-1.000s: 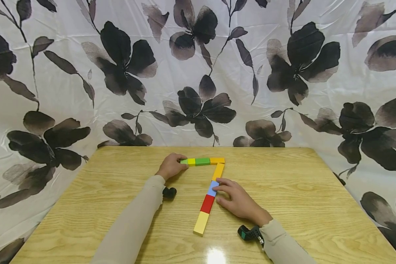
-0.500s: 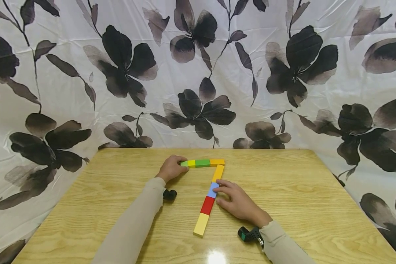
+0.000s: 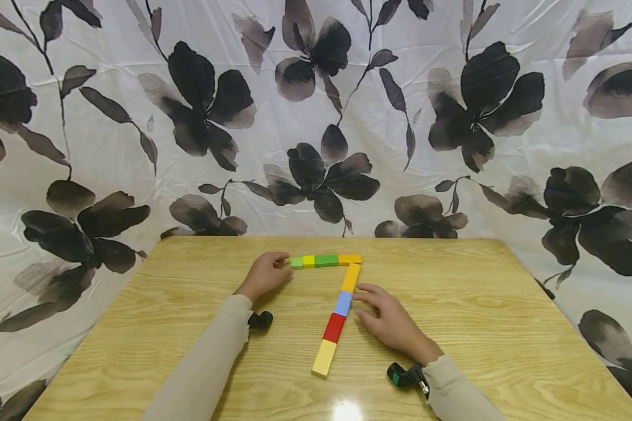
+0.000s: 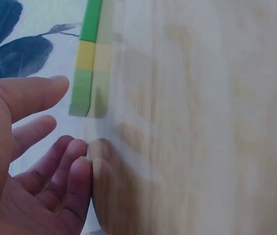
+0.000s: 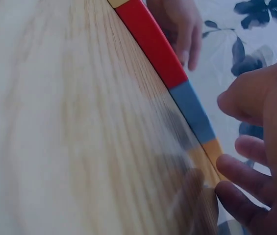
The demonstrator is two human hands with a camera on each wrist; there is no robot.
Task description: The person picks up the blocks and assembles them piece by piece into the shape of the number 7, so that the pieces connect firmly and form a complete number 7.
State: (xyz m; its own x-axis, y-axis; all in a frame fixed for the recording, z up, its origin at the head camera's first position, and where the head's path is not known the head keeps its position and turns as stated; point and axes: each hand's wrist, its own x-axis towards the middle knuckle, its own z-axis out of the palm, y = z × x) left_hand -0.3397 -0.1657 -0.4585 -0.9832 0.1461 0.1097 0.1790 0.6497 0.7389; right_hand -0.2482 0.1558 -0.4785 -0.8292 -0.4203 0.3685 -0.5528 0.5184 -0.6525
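Coloured blocks lie end to end on the table in a shape like a 7. The top row runs from a light green block [image 3: 297, 263] through a yellow block [image 3: 308, 261] and a green block [image 3: 326, 261] to an orange block [image 3: 350, 259]. Slanting down from there are another orange block [image 3: 350, 277], a blue block [image 3: 343, 303], a red block [image 3: 334, 328] and a pale yellow block [image 3: 324, 358]. My left hand [image 3: 265, 274], fingers relaxed, is just left of the light green block. My right hand [image 3: 392, 320] hovers loosely beside the blue block, holding nothing.
The wooden table [image 3: 453, 292] reaches back to a white cloth [image 3: 400, 134] printed with dark flowers. Small black cameras are worn on both wrists, the left camera [image 3: 260, 320] and the right camera [image 3: 404, 375].
My left hand has let go of the light green block and drawn back to the left. My right hand has moved slightly right, off the blue block. The blocks keep their arrangement.
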